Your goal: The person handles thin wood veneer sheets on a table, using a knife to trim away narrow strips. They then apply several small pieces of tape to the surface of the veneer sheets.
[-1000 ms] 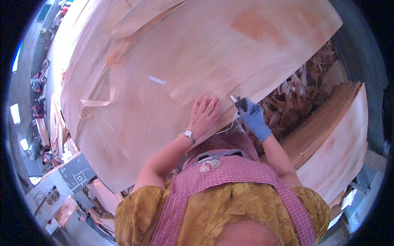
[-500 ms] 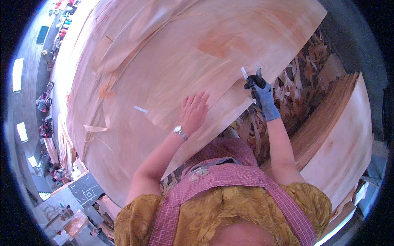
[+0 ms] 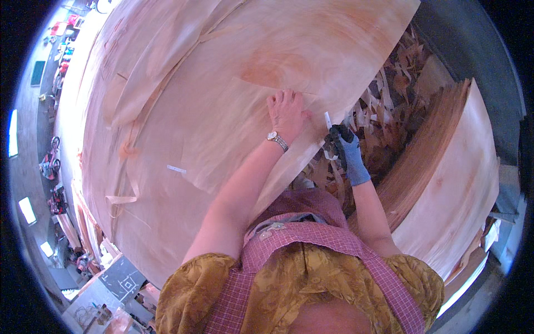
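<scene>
A large pale wood veneer sheet (image 3: 222,122) with reddish-brown patches spreads in front of me. My left hand (image 3: 287,114), bare and with a metal-band watch at the wrist, rests on it near its right edge, fingers outstretched and a little bent, holding nothing. Just beyond that edge, my right hand (image 3: 346,146) wears a blue glove with dark fingers. Its fingers are closed on a narrow white strip (image 3: 327,119) that sticks up from the grip. A pale bit also shows under the fingers, too small to name. Another short white strip (image 3: 177,168) lies on the veneer.
Torn veneer scraps (image 3: 389,111) fill the gap right of the sheet. Beyond them stands a thick stack of veneer (image 3: 445,167). A loose curled shaving (image 3: 122,199) and overlapping raised sheet edges lie to the left. A grey bench (image 3: 119,278) is at the lower left.
My left hand has slid right and away from me across the veneer, nearer the right hand. The gloved hand has moved slightly left and toward me, still gripping the white strip.
</scene>
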A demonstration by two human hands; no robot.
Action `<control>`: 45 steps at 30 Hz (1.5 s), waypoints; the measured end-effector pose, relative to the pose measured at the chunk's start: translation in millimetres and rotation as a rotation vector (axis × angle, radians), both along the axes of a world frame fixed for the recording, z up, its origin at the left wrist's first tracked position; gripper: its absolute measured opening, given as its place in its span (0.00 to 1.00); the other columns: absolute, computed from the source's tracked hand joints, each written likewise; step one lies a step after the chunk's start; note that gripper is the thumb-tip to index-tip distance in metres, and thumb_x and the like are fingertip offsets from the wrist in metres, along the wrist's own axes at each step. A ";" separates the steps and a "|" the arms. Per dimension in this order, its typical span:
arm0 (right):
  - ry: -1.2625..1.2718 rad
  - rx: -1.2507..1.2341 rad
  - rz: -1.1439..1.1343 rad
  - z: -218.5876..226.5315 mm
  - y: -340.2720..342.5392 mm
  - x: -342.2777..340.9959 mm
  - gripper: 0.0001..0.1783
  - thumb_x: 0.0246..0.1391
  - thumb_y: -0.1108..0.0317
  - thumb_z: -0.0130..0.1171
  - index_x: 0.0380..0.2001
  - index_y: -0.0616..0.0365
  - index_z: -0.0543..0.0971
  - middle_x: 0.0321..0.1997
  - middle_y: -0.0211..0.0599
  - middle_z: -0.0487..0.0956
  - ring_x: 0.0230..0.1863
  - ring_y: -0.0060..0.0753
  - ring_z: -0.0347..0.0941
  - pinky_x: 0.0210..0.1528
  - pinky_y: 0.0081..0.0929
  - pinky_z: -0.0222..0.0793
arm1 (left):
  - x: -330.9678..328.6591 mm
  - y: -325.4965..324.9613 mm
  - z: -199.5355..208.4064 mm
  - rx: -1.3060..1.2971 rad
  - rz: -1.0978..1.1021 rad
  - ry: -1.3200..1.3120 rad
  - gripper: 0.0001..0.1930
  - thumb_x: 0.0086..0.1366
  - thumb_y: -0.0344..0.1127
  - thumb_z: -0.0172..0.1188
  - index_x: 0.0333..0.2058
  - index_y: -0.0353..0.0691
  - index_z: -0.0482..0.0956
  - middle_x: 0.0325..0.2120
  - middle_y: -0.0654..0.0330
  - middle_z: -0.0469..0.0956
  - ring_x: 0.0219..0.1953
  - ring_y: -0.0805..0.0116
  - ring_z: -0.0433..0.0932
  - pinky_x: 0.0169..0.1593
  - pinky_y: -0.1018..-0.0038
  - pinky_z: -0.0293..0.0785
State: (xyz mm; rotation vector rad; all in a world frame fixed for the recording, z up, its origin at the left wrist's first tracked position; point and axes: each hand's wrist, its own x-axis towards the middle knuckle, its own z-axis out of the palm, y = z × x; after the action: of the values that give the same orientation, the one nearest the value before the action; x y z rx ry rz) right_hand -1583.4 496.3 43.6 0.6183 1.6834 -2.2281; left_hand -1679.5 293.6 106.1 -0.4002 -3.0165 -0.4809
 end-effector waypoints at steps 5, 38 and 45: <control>0.020 0.144 0.029 10.3 -7.3 -8.9 0.10 0.63 0.67 0.56 0.43 0.59 0.80 0.32 0.31 0.83 0.25 0.20 0.74 0.26 0.17 0.67 | 1.1 -3.9 -5.5 0.079 0.037 0.033 0.19 0.49 0.45 0.68 0.40 0.47 0.80 0.42 0.60 0.76 0.48 0.59 0.70 0.50 0.59 0.61; 0.984 1.509 0.154 72.7 -9.4 -140.0 0.13 0.56 0.72 0.51 0.44 0.57 0.78 0.47 0.44 0.79 0.49 0.46 0.76 0.52 0.34 0.72 | 72.9 -83.4 90.2 0.709 0.516 0.314 0.11 0.59 0.33 0.67 0.35 0.39 0.75 0.30 0.63 0.76 0.35 0.72 0.73 0.41 0.75 0.69; 0.480 1.624 -0.520 161.3 146.7 -53.3 0.17 0.56 0.70 0.63 0.47 0.64 0.75 0.46 0.41 0.79 0.49 0.34 0.75 0.53 0.32 0.72 | 67.1 -57.0 75.1 0.540 0.301 0.200 0.22 0.53 0.38 0.71 0.45 0.39 0.76 0.40 0.57 0.78 0.45 0.60 0.75 0.49 0.66 0.68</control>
State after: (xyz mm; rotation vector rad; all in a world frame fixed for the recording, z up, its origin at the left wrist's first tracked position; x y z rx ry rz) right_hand -1636.7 642.9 205.0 0.8551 3.7321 -0.6293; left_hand -1612.4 236.6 181.2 0.0413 -2.5463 -1.1017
